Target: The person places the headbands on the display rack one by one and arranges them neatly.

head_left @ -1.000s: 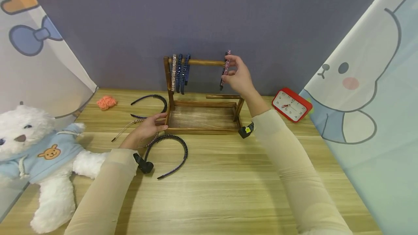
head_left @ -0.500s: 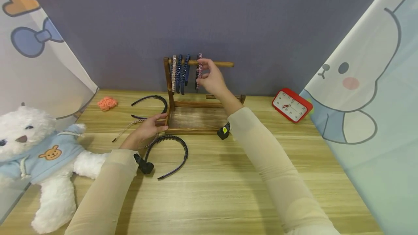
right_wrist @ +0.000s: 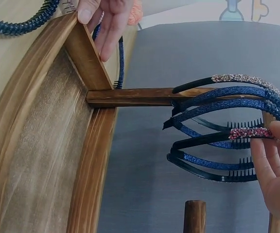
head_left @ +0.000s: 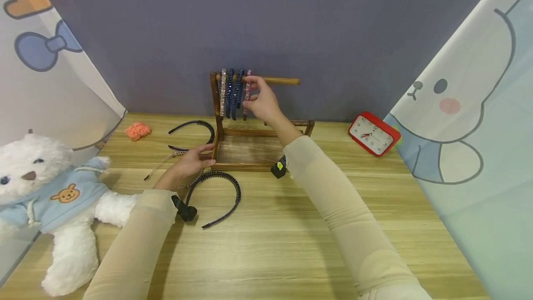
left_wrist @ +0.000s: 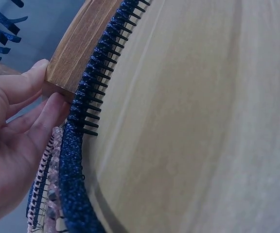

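My right hand [head_left: 264,104] pinches a headband with pink sparkling beads [head_left: 248,88] between thumb and fingers, at the top rod of a wooden headband stand [head_left: 241,168]. Just left of it, a pale beaded headband [head_left: 223,94] and two dark blue headbands [head_left: 235,95] hang on that rod. In the right wrist view the pink headband [right_wrist: 249,133] arches over the rod, comb teeth on its inner side. My left hand [head_left: 189,162] holds the stand's left front corner, thumb and fingers on the wood [left_wrist: 79,53] in the left wrist view.
Dark blue headbands lie on the table, one in front [head_left: 237,193] and one behind [head_left: 204,124] my left hand, near a thin pale one [head_left: 160,165]. Orange yarn [head_left: 138,130] and a white plush bear [head_left: 71,216] are left, a red clock [head_left: 373,134] right.
My right hand has slid the pink headband leftward along the rod from its free right end, up close to the blue headbands. My left hand has stayed at the stand's corner.
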### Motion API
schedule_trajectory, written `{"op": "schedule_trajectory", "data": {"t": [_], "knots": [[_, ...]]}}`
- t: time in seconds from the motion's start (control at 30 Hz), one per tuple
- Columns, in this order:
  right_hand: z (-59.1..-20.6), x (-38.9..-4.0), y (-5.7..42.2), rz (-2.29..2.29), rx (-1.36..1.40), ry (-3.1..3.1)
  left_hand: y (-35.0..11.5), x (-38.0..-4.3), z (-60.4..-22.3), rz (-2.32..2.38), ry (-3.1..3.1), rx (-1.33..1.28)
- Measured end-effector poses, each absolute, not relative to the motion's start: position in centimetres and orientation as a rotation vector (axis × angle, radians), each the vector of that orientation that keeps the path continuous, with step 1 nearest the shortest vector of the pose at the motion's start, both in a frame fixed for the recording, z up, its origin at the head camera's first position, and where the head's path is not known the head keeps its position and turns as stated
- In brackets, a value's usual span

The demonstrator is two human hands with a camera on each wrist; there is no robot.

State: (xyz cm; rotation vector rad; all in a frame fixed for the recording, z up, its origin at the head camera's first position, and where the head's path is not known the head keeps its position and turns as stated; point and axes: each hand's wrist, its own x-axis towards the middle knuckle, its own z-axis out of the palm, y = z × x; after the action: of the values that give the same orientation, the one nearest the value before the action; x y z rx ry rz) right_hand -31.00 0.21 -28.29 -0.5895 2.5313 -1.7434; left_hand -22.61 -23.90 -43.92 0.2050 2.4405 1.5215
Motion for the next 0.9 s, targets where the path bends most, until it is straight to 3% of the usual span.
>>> {"op": "schedule_trajectory", "data": {"t": [0.5,0.9], "knots": [[-28.6,-30.6,0.9,-1.692,-0.613,2.542,-23.7,-22.6,-44.1,1.543,2.441,0.235],[-29.2,-29.1,8.0,-1.738,-0.667,2.51,-23.3,-22.6,-43.9,1.549,2.44,0.234]]}}
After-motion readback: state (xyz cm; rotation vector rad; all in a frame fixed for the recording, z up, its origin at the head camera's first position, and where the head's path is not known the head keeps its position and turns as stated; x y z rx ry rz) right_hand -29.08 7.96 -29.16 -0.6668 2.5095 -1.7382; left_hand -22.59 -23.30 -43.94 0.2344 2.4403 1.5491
